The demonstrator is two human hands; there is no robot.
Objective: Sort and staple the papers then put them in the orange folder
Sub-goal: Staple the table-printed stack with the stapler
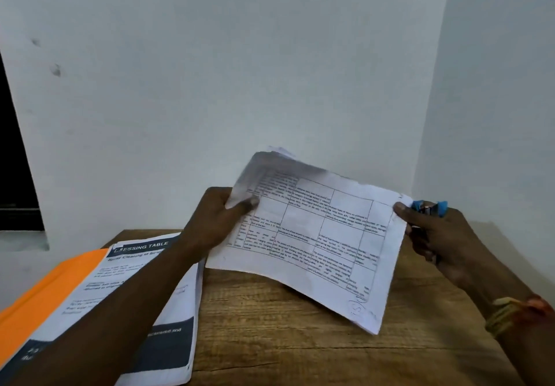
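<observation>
White papers point(315, 235), thin, light and floppy, sagging mid-frame over wooden table point(300, 340). Pinched at left edge by left hand point(210, 220); right corner under thumb of right hand point(441, 235), curled round blue stapler point(429, 207). Best held by opposite edges. Orange folder point(45, 301) lower left.

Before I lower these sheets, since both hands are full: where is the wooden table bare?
Bare wood: the near middle and right of the brown wooden table, bordered by the white printed stack with dark bands on the left and your right forearm. Crowded: the left, where that stack lies partly over the orange folder.
</observation>
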